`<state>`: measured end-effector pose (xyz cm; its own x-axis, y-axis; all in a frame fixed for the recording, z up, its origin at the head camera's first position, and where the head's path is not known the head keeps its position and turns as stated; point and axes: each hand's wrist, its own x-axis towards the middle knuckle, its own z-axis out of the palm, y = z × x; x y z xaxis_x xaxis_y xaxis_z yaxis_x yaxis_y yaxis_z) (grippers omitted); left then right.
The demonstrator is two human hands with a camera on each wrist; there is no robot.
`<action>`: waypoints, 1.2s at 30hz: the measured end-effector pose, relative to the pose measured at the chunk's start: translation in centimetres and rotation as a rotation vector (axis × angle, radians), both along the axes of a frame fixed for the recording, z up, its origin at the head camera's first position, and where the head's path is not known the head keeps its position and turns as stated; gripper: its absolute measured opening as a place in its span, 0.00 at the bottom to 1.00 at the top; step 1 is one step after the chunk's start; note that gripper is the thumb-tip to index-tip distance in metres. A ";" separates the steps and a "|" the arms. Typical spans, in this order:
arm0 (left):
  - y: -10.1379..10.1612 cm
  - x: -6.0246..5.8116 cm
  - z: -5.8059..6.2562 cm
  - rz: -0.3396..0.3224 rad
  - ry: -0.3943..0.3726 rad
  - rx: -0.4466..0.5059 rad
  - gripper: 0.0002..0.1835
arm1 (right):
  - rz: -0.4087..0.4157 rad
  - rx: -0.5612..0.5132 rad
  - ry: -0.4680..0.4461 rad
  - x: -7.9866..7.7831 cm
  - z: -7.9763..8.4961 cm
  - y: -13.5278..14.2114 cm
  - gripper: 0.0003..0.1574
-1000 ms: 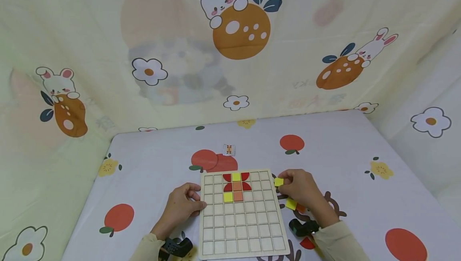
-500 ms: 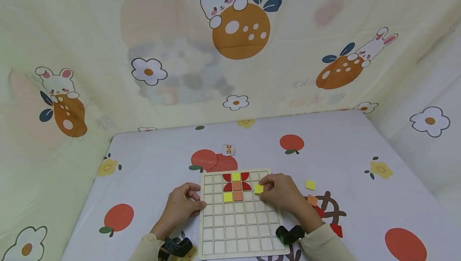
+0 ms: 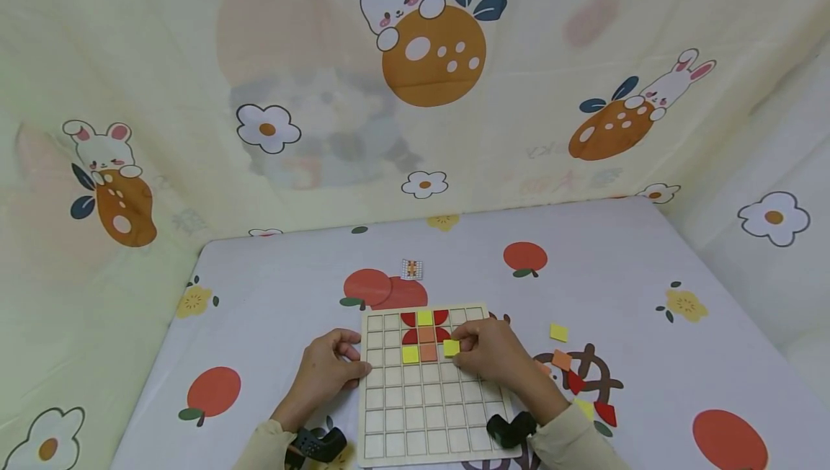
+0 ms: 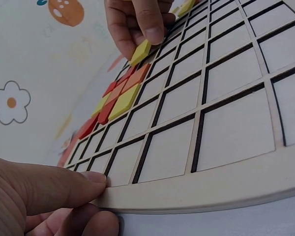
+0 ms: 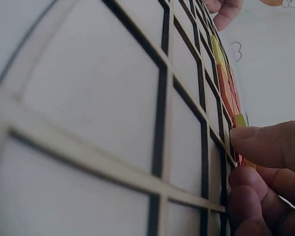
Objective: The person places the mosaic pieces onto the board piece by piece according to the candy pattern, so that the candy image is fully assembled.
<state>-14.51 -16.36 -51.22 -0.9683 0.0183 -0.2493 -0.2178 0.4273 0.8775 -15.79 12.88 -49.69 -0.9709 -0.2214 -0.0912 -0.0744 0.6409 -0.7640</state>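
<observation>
A wooden grid board (image 3: 424, 412) lies on the table, with yellow, orange and red tiles set in its upper cells. My right hand (image 3: 496, 351) pinches a yellow square tile (image 3: 451, 348) over the third row, just right of an orange tile (image 3: 429, 352). In the left wrist view that yellow tile (image 4: 140, 52) is tilted between thumb and fingers. My left hand (image 3: 329, 362) holds the board's left edge; its thumb (image 4: 83, 187) lies on the frame, with fingers curled below. In the right wrist view the right hand (image 5: 270, 172) partly hides the tiles.
Right of the board lie a loose yellow tile (image 3: 559, 333), an orange tile (image 3: 562, 360) and red pieces (image 3: 606, 414), some partly hidden by the right arm. A small pattern card (image 3: 412, 269) lies beyond the board. Printed curtains hang around the table.
My right hand has picked up a yellow tile right of the board and carried it left over the grid, uncovering loose pieces. My left hand has stayed at the board's edge.
</observation>
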 end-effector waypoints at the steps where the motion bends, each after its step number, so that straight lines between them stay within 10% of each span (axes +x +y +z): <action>1: 0.0 0.0 0.0 0.001 -0.002 0.001 0.24 | 0.002 -0.002 -0.001 0.0 0.0 0.0 0.15; 36: -0.1 -0.1 -0.1 -0.012 0.012 -0.013 0.24 | -0.006 0.009 0.004 0.4 0.2 -0.9 0.13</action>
<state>-14.56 -16.42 -51.34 -0.9708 0.0268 -0.2383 -0.2025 0.4409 0.8744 -15.41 12.00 -49.49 -0.9727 -0.2144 -0.0889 -0.0736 0.6485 -0.7577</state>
